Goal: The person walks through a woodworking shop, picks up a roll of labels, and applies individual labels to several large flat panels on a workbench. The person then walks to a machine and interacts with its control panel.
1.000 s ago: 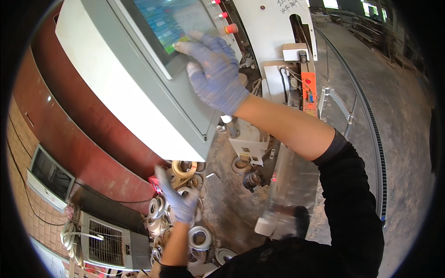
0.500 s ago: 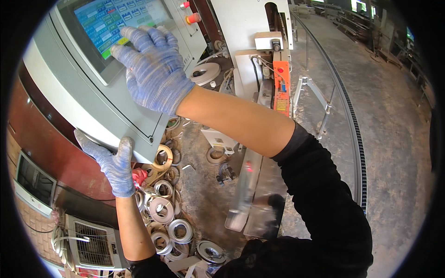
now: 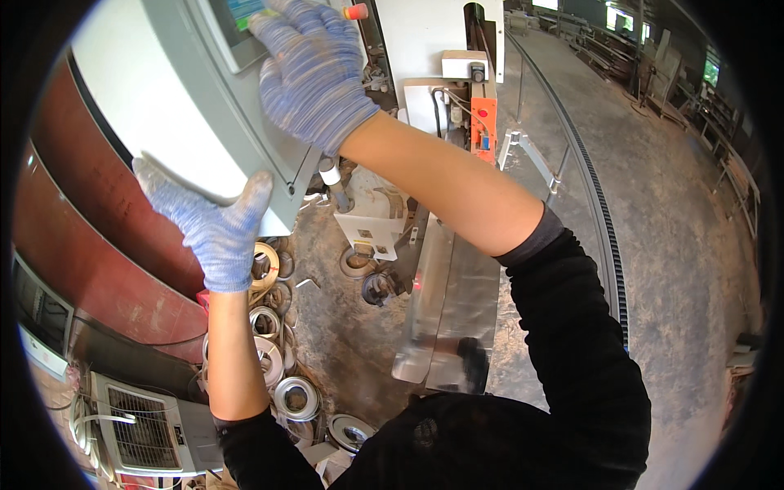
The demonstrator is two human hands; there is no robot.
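Note:
My right hand [image 3: 314, 73], in a striped blue-grey knit glove, lies over the front of a grey-and-white control box [image 3: 269, 139]. Its fingers are apart near the lower corner of the touch screen [image 3: 243, 10], with nothing held. Most of the screen is out of the picture or behind the fingers; whether a fingertip touches it I cannot tell. My left hand [image 3: 219, 229], gloved alike, grips the box's lower edge, thumb near the front corner and fingers along the white side. A red knob [image 3: 355, 11] sticks out beyond my right fingers.
Rolls of edge-banding tape [image 3: 296, 398] lie on the floor below the box. An orange control unit [image 3: 483, 122] and a metal machine bed [image 3: 457, 302] stand ahead right. A black toothed rail [image 3: 600, 188] curves along the right. A grilled heater-like unit [image 3: 139, 425] sits lower left.
The view has shifted, so the box and screen sit higher and further right. My right hand stays over the box front near the screen; my left hand keeps its grip on the lower edge.

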